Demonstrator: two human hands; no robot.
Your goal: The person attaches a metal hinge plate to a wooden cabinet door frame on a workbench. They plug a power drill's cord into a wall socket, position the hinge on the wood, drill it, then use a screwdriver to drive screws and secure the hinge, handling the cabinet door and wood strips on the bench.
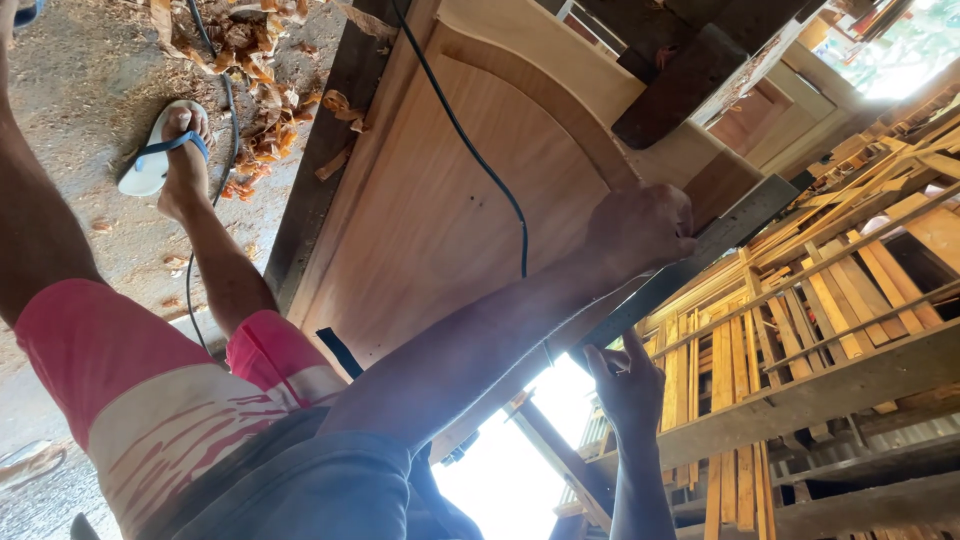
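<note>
Here we are at the marking step: the left hand (640, 232) presses the metal ruler (690, 268) onto the wooden door panel (450, 200); the right hand (625, 385), at 6 o'clock, fingers narrow, steadies the ruler's lower edge. Next calls for keeping the ruler fixed.

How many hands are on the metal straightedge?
2. One hand presses on the metal straightedge where it lies on the wooden panel. The other hand touches its lower end, past the panel's edge. Which is left or right cannot be told.

Door panel (440, 200): pale smooth matt wood. Straightedge (690, 262): dull grey metal. Cable (470, 140): black plastic.
</note>
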